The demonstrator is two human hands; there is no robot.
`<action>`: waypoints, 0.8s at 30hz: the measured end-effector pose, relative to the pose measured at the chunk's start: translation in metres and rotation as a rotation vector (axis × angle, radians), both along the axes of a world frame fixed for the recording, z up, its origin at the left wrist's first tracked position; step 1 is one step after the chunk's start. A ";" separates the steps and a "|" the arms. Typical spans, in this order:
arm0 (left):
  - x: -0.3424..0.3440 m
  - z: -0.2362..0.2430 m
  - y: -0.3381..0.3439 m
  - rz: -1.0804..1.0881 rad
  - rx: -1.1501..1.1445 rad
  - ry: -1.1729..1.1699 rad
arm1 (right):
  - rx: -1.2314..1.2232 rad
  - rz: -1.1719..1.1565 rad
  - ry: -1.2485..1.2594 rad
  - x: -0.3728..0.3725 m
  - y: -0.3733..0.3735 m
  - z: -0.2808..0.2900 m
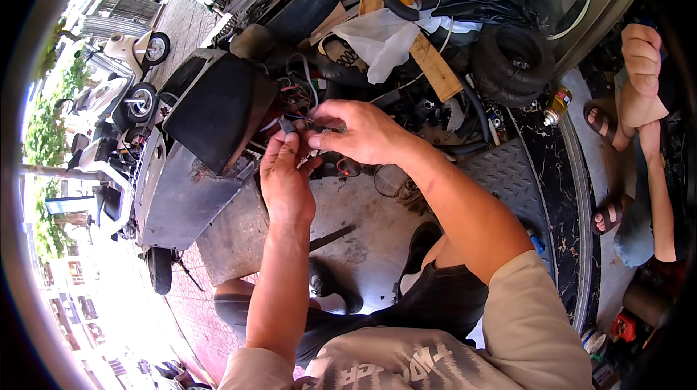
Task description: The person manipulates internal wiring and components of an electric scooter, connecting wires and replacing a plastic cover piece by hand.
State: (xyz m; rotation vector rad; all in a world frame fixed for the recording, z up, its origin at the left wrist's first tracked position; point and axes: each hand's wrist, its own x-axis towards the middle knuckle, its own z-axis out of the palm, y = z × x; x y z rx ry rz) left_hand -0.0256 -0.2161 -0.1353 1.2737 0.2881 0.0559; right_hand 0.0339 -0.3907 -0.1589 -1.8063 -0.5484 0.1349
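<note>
My left hand [284, 176] pinches a small grey wire connector [287, 126] between thumb and fingertips. Close beside it, my right hand [359, 132] reaches in with thumb and fingers bent together; whatever they grip is too small and hidden to name. Both hands are almost touching, in front of a tangle of exposed red and pale wires [294, 100]. Those wires come out next to the black seat [210, 111] of a scooter with worn grey body panels [185, 190].
Tyres [512, 63], wooden boards [435, 67] and white plastic sheeting [377, 34] are piled beyond my hands. A spray can [557, 105] stands at right, near another person's arm [655, 172] and sandalled feet. Parked scooters [109, 107] line the left. A checkered metal plate [504, 179] lies right of my knees.
</note>
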 end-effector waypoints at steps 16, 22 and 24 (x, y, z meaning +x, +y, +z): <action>-0.015 -0.052 0.046 -0.007 -0.515 0.155 | 0.239 0.018 0.139 0.031 0.058 0.004; -0.012 -0.073 0.087 0.146 -0.992 -0.099 | 0.360 -0.018 0.124 0.037 0.089 0.023; -0.012 -0.076 0.090 -0.016 -1.049 -0.180 | 0.329 -0.032 0.073 0.044 0.105 0.015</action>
